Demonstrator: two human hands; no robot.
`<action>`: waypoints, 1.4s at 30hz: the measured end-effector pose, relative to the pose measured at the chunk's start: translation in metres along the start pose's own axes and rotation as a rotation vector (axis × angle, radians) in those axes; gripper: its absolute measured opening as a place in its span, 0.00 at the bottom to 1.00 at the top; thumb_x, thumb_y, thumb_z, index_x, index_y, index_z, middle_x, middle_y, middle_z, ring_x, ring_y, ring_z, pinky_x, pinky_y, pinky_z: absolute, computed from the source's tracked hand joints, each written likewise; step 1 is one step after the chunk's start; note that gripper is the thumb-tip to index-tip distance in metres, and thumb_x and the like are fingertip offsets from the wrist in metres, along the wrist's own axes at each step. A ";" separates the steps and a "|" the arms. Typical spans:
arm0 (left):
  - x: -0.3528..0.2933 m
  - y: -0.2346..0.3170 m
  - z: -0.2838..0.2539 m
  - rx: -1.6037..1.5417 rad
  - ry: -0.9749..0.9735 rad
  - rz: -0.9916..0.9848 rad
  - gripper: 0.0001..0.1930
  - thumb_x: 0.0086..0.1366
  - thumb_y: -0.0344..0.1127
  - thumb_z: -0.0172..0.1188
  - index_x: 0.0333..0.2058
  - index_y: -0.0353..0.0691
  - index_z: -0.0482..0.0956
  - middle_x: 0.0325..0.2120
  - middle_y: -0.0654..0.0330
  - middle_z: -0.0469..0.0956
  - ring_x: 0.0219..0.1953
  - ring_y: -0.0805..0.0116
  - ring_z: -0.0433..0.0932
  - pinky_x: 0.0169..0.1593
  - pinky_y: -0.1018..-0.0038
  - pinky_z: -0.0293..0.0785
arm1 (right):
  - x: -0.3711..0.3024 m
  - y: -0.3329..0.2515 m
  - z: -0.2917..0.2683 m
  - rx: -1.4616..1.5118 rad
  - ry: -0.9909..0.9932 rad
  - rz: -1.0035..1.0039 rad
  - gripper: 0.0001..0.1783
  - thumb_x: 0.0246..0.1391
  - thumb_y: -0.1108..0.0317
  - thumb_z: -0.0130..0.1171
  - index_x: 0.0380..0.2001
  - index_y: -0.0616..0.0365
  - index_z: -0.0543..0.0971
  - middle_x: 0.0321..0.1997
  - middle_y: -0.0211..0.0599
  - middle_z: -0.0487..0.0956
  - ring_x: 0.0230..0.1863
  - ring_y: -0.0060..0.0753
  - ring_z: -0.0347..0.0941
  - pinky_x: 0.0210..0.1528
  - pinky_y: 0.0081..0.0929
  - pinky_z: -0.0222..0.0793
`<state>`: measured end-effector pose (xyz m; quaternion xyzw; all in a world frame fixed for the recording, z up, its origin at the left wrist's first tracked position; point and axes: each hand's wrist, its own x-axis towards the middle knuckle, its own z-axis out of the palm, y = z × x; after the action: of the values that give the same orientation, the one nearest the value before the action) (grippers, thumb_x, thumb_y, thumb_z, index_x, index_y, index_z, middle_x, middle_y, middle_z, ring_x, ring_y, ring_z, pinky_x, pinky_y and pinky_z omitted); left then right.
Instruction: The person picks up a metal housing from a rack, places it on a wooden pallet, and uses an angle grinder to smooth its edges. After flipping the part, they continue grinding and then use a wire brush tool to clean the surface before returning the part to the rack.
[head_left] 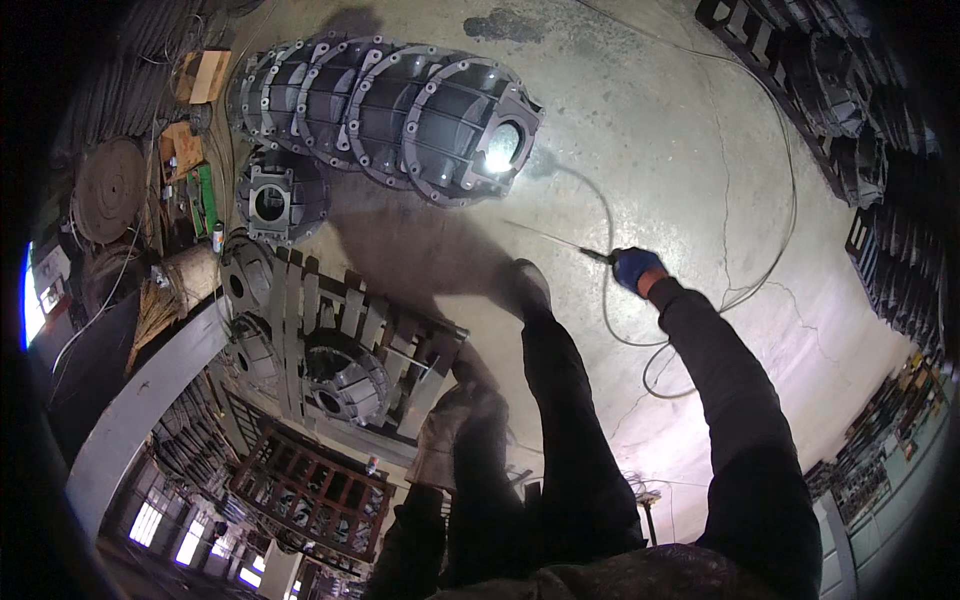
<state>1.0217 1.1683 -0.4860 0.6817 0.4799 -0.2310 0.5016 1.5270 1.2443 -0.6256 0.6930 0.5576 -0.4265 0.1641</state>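
My right hand (638,270), in a blue glove with an orange cuff, is closed round the dark handle of what looks like a welding electrode holder (598,256). A thin rod (540,234) sticks out of it toward the row of castings. The nearest ribbed grey housing (455,125) has a round opening with a bright glow inside; the rod's tip is apart from it. Beside my left leg hangs my left hand (445,435), apparently in a bulky brownish glove. Its fingers are blurred and I cannot tell whether it holds anything.
A cable (607,315) loops across the concrete floor near my right foot (533,285). More flanged housings stand behind the nearest one. At left, a slatted pallet (290,350) bears a round casting (345,380). Racks of dark parts (850,130) line the right.
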 end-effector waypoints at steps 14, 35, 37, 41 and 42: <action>-0.012 0.049 -0.048 -1.016 -0.106 -0.072 0.20 0.79 0.40 0.52 0.60 0.33 0.74 0.50 0.53 0.81 0.52 0.66 0.81 0.55 0.74 0.80 | -0.040 -0.013 -0.073 -0.066 -0.009 -0.015 0.16 0.68 0.53 0.52 0.41 0.51 0.83 0.32 0.51 0.86 0.36 0.60 0.83 0.38 0.56 0.77; 0.042 0.131 -0.133 -0.794 -0.055 -0.083 0.21 0.77 0.45 0.53 0.59 0.37 0.76 0.49 0.54 0.82 0.52 0.61 0.80 0.57 0.65 0.78 | 0.001 -0.011 -0.102 0.222 0.320 0.107 0.16 0.61 0.57 0.53 0.39 0.53 0.86 0.40 0.55 0.86 0.44 0.62 0.84 0.46 0.56 0.79; 0.056 0.133 -0.151 -0.491 -0.050 -0.016 0.21 0.77 0.45 0.53 0.59 0.38 0.76 0.50 0.54 0.82 0.52 0.60 0.80 0.58 0.64 0.78 | 0.018 -0.006 -0.108 0.251 0.341 0.152 0.16 0.60 0.58 0.54 0.39 0.53 0.87 0.40 0.55 0.86 0.45 0.62 0.84 0.47 0.54 0.80; 0.113 0.138 -0.200 0.142 -0.059 0.217 0.22 0.76 0.47 0.52 0.59 0.39 0.76 0.50 0.53 0.82 0.53 0.58 0.80 0.58 0.62 0.77 | 0.012 0.011 -0.089 0.296 0.234 0.286 0.18 0.57 0.58 0.55 0.41 0.53 0.88 0.43 0.54 0.86 0.48 0.60 0.84 0.50 0.51 0.80; 0.133 0.140 -0.214 0.269 0.012 0.318 0.22 0.76 0.47 0.52 0.59 0.39 0.76 0.50 0.53 0.82 0.53 0.58 0.80 0.58 0.61 0.77 | 0.004 0.013 -0.080 0.314 0.193 0.300 0.18 0.57 0.58 0.55 0.40 0.53 0.89 0.43 0.53 0.87 0.48 0.60 0.84 0.50 0.51 0.80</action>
<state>1.1679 1.4131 -0.4431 0.8111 0.3341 -0.2065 0.4334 1.5718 1.2986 -0.5859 0.8228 0.3882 -0.4104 0.0618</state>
